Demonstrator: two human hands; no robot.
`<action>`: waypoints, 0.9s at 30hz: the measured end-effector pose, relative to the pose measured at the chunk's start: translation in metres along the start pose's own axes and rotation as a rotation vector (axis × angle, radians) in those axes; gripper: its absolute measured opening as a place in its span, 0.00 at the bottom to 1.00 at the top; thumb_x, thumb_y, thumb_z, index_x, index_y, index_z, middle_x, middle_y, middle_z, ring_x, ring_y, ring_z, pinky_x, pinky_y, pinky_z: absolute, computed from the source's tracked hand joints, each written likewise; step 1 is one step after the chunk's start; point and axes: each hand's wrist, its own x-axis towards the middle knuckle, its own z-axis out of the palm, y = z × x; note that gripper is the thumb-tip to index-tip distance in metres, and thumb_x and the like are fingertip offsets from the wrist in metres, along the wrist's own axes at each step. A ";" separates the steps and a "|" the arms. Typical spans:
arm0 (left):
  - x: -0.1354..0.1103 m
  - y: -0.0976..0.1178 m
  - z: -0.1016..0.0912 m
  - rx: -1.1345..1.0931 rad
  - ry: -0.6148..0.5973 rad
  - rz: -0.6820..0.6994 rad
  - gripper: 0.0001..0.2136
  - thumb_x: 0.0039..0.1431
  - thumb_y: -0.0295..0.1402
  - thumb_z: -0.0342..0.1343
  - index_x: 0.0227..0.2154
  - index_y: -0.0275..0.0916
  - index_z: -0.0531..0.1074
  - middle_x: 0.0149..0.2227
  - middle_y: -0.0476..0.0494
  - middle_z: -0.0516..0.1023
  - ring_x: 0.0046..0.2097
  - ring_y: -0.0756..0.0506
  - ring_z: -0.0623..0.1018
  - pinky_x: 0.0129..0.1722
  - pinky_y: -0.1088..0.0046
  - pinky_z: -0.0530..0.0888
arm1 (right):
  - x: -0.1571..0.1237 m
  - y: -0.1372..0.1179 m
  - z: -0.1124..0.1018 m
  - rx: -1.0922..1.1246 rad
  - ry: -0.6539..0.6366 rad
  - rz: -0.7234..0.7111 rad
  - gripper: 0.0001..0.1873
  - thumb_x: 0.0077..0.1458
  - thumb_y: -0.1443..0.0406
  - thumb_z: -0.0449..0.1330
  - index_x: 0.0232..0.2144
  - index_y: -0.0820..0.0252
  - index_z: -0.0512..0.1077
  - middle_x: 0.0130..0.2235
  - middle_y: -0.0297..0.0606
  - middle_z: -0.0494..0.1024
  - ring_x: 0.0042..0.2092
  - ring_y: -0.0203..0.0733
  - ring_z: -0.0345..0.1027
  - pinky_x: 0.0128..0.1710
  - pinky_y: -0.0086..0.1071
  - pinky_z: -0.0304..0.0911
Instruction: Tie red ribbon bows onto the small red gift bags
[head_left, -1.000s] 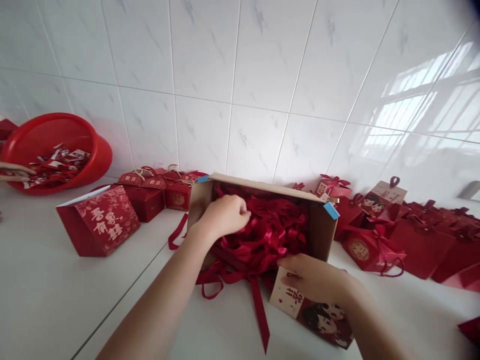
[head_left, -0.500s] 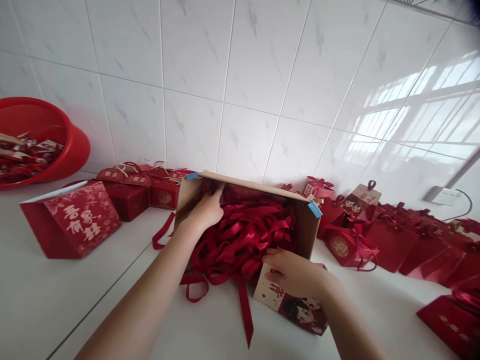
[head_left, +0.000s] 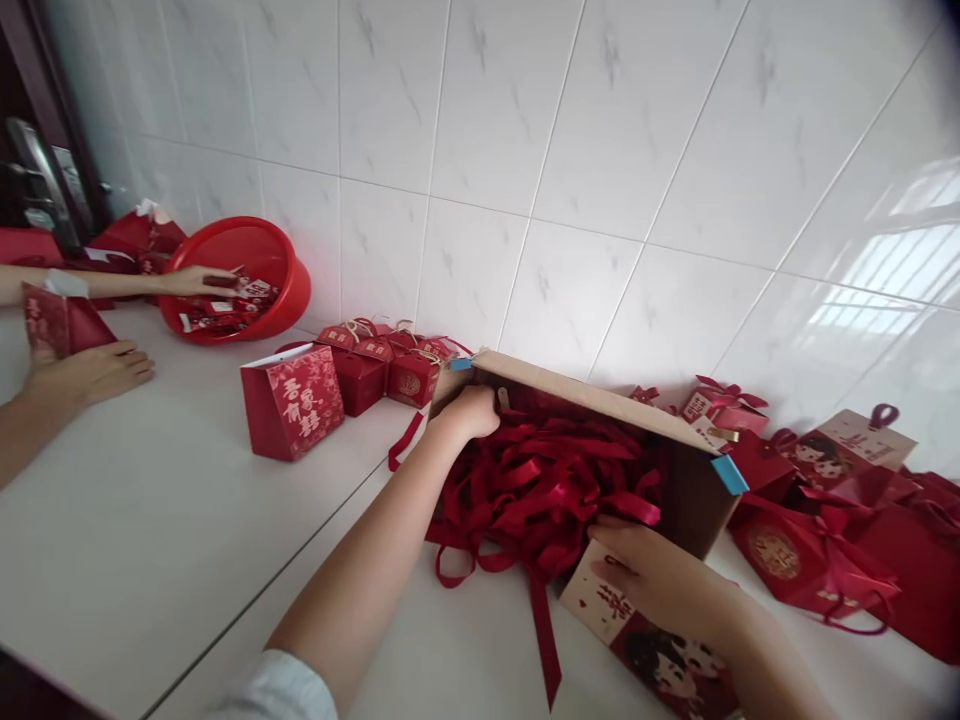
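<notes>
A cardboard box (head_left: 686,505) lies on its side, its opening towards me, filled with dark red ribbons (head_left: 540,480) that spill onto the table. My left hand (head_left: 474,410) is inside its back left corner with the fingers curled; what they hold, if anything, is hidden. My right hand (head_left: 652,570) grips the top of a cream and red gift box (head_left: 660,650) printed with cartoon figures, in front of the ribbons. One long ribbon end hangs forward between my arms.
Finished red gift boxes (head_left: 817,570) crowd the right side. More red boxes (head_left: 360,380) stand left of the cardboard box, near an open red carton (head_left: 292,400). Farther left, another person's hand (head_left: 199,282) reaches into a red basin (head_left: 292,285); their other hand (head_left: 90,375) is at a red box.
The view has swung left, bringing the other person's hands into sight. My left hand has closed from a pointing shape into a curl. My right hand still holds the gift box.
</notes>
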 end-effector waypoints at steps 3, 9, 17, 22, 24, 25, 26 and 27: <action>-0.002 -0.002 0.003 0.070 -0.170 -0.044 0.15 0.62 0.36 0.54 0.49 0.36 0.68 0.49 0.40 0.72 0.46 0.43 0.75 0.44 0.60 0.75 | -0.001 -0.001 -0.002 -0.003 -0.010 0.016 0.09 0.57 0.69 0.50 0.35 0.59 0.70 0.42 0.41 0.75 0.44 0.44 0.69 0.44 0.34 0.59; -0.003 0.000 0.003 0.231 -0.270 0.012 0.15 0.62 0.36 0.55 0.49 0.37 0.68 0.50 0.40 0.72 0.47 0.43 0.75 0.45 0.60 0.75 | 0.000 -0.007 -0.005 -0.028 -0.007 0.046 0.07 0.57 0.70 0.50 0.31 0.59 0.68 0.41 0.40 0.75 0.42 0.43 0.69 0.41 0.33 0.59; -0.029 -0.003 -0.025 0.222 -0.085 0.119 0.10 0.58 0.29 0.56 0.44 0.36 0.72 0.43 0.39 0.77 0.45 0.42 0.77 0.45 0.65 0.74 | 0.000 -0.004 -0.001 0.003 -0.012 0.054 0.07 0.56 0.70 0.50 0.32 0.59 0.68 0.39 0.41 0.76 0.40 0.43 0.69 0.39 0.34 0.58; -0.023 0.003 -0.023 0.142 0.118 0.218 0.13 0.65 0.28 0.45 0.49 0.39 0.69 0.54 0.40 0.71 0.55 0.43 0.71 0.53 0.67 0.69 | -0.002 -0.002 0.000 0.030 -0.007 0.057 0.08 0.57 0.70 0.49 0.33 0.58 0.68 0.39 0.40 0.76 0.39 0.44 0.69 0.38 0.34 0.58; -0.017 0.004 -0.016 0.130 0.060 0.221 0.12 0.65 0.33 0.49 0.50 0.38 0.68 0.53 0.39 0.71 0.52 0.43 0.73 0.51 0.61 0.71 | -0.002 -0.003 -0.001 0.030 -0.015 0.063 0.08 0.57 0.69 0.49 0.33 0.58 0.68 0.39 0.40 0.76 0.39 0.44 0.69 0.37 0.34 0.58; -0.015 0.003 -0.013 0.132 0.002 0.212 0.13 0.64 0.35 0.51 0.49 0.38 0.68 0.51 0.39 0.71 0.49 0.43 0.74 0.48 0.59 0.73 | -0.002 -0.004 -0.001 0.031 -0.021 0.067 0.08 0.57 0.69 0.49 0.34 0.58 0.68 0.38 0.40 0.76 0.38 0.43 0.69 0.37 0.33 0.58; -0.013 0.001 -0.010 0.139 -0.068 0.197 0.14 0.63 0.36 0.52 0.49 0.37 0.68 0.50 0.40 0.72 0.47 0.44 0.75 0.46 0.59 0.74 | -0.002 -0.004 -0.002 0.032 -0.028 0.070 0.08 0.57 0.69 0.49 0.34 0.58 0.68 0.38 0.39 0.76 0.38 0.43 0.69 0.37 0.33 0.58; -0.012 -0.002 -0.008 0.149 -0.144 0.180 0.14 0.63 0.36 0.53 0.48 0.36 0.69 0.48 0.40 0.73 0.45 0.44 0.76 0.44 0.60 0.75 | -0.002 -0.005 -0.002 0.032 -0.032 0.072 0.08 0.57 0.69 0.49 0.34 0.58 0.68 0.37 0.39 0.77 0.38 0.43 0.69 0.37 0.33 0.58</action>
